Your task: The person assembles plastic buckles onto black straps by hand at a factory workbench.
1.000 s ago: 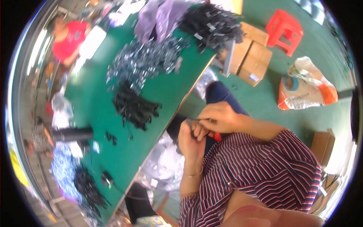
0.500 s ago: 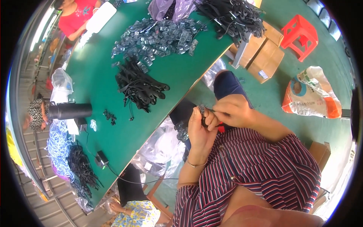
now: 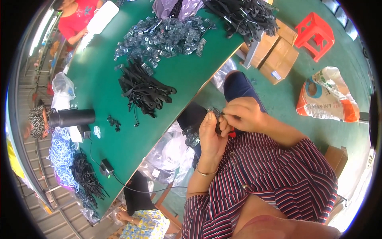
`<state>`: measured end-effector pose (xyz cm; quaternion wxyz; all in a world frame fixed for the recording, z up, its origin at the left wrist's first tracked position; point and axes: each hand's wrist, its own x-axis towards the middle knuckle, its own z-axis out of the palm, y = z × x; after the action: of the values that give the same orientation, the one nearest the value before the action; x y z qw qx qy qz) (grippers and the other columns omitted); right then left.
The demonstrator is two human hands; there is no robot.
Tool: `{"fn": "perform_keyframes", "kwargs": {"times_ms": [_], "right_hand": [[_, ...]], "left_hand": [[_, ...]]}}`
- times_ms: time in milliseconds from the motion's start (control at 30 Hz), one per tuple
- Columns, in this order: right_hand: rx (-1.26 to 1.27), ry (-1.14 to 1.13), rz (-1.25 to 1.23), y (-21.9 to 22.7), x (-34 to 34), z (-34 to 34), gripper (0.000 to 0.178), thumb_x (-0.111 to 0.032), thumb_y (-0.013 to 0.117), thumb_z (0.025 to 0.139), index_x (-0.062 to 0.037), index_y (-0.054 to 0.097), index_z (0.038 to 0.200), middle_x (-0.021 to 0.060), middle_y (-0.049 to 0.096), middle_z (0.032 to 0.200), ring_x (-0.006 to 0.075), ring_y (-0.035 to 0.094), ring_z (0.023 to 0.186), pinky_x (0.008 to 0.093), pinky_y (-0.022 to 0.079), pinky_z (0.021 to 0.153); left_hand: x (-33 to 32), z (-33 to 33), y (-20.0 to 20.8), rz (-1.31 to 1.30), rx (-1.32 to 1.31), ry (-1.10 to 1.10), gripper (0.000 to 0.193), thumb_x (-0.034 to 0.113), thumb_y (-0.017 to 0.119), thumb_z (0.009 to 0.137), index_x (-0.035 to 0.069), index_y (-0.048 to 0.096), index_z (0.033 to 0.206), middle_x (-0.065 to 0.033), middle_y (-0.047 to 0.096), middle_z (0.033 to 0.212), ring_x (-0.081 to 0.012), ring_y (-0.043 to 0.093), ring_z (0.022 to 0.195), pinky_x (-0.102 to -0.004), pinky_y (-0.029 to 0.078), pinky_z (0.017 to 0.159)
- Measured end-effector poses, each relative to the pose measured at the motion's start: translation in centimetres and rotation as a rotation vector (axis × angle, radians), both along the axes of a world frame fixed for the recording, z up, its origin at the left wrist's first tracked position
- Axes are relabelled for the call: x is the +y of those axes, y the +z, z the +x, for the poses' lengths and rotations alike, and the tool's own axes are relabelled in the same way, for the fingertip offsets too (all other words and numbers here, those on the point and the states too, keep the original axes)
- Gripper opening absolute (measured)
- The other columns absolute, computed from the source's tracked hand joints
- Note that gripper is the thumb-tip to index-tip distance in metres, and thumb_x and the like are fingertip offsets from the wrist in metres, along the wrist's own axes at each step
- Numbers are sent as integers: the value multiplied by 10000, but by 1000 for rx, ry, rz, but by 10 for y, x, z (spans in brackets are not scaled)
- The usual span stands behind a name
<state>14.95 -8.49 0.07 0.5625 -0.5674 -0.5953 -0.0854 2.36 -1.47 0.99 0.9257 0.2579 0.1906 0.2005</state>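
Observation:
Close in front of my body, above my lap, my left hand [image 3: 211, 133] is closed round a small dark piece [image 3: 217, 113] with a clear, shiny part at its top. The fingers of my right hand [image 3: 243, 114] pinch at the same piece from the right, so the two hands touch there. Its exact kind is mostly hidden by my fingers. On the green table to the left lies a bundle of black straps [image 3: 145, 88]. Behind it spreads a heap of small clear plastic pieces [image 3: 163, 38].
A bigger pile of black straps [image 3: 244, 18] covers the table's far corner. A black bottle [image 3: 73, 117], blue-white cords [image 3: 61, 149] and a black adapter [image 3: 106, 167] are at left. Cardboard boxes [image 3: 278, 63], a red stool [image 3: 315, 36] and a printed sack [image 3: 328, 95] stand right. Co-workers are nearby.
My fingers have shifted slightly on the small piece, and more of its top now shows between them. The view has moved a little. A co-worker in red has moved slightly.

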Motion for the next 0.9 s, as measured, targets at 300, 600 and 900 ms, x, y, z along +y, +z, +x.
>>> {"fn": "perform_keyframes", "kwargs": {"times_ms": [300,600,900], "right_hand": [[1214,548,-475,-2,-9,5,14,-8,558,784,5,552,786,73,533,771,164,552,591,260,456,538],[677,402,-311,-6,-6,7,141,-128,504,883,-1,531,828,71,445,950,124,465,718,254,404,648],[980,625,-354,-12,-2,8,207,-209,470,924,-20,517,852,18,450,929,80,476,721,217,413,656]], "left_hand": [[9,-3,0,312,134,31,204,188,459,932,2,534,901,-21,518,709,-74,443,604,-197,374,565],[12,-11,-10,710,289,-31,151,118,504,900,-25,552,882,-11,546,722,-53,478,636,-192,392,583],[7,-14,3,758,279,18,127,104,480,901,12,533,970,-21,546,784,-67,467,665,-188,382,605]]}}
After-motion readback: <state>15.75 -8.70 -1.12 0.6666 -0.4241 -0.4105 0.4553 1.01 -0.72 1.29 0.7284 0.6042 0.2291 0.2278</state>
